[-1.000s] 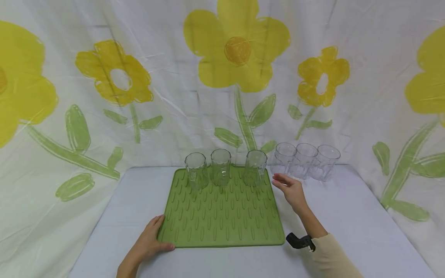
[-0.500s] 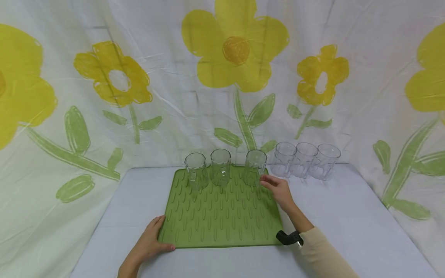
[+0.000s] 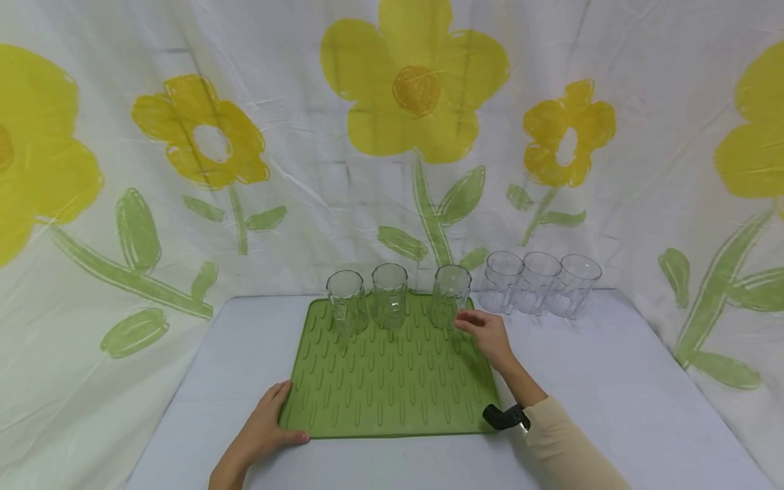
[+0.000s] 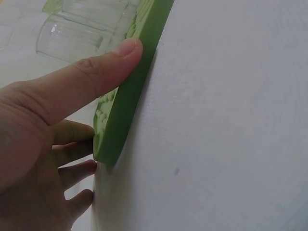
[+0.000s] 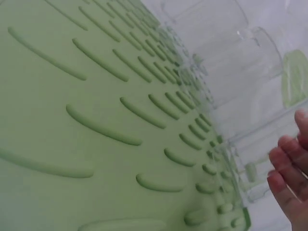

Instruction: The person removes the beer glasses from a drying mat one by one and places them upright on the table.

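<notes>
A green ribbed mat point(image 3: 392, 391) lies on the white table. Three clear glass mugs stand upright near its back edge: a left mug point(image 3: 346, 306), a middle mug point(image 3: 389, 299) and a right mug point(image 3: 452, 299). My left hand point(image 3: 260, 429) is at the mat's front left corner. In the left wrist view its thumb point(image 4: 103, 74) rests along the mat's edge, its other fingers beside the corner. My right hand point(image 3: 490, 337) hovers over the mat's right side, fingertips beside the right mug's handle. The right wrist view shows nothing between its visible fingers point(image 5: 288, 168); contact is unclear.
Right of the mat, three more clear glass mugs point(image 3: 539, 286) stand close in a row at the table's back. A white cloth point(image 3: 294, 190) with painted flowers hangs behind. A black wrist device point(image 3: 505, 416) sits on the right forearm.
My right hand has moved left, from beside the mat to the right mug's handle, and has barely shifted in the last half second. The left hand and the mugs have stayed put.
</notes>
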Action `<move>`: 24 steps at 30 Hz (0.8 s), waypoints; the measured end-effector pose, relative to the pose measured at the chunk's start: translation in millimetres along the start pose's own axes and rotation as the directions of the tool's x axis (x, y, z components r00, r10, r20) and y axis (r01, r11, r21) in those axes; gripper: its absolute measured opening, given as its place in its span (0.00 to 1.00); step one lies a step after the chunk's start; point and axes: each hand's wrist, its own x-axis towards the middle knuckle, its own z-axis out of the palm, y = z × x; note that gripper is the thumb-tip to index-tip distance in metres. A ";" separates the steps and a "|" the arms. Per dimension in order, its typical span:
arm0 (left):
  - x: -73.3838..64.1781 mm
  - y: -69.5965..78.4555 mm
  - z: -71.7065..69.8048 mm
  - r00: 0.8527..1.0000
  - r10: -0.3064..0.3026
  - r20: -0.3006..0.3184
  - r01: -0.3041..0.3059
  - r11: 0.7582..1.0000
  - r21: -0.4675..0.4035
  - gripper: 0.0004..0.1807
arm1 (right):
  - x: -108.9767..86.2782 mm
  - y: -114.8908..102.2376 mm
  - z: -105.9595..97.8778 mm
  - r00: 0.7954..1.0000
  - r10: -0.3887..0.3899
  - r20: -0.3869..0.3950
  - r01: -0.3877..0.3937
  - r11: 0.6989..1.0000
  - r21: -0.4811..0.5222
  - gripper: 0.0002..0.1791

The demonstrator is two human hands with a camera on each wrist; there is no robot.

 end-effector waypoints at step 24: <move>-1.2 2.2 -1.2 1.000 -0.002 0.005 0.002 1.000 -0.001 0.65 | -7.6 -15.2 -0.1 0.916 -0.337 -0.217 0.195 0.848 -0.492 0.06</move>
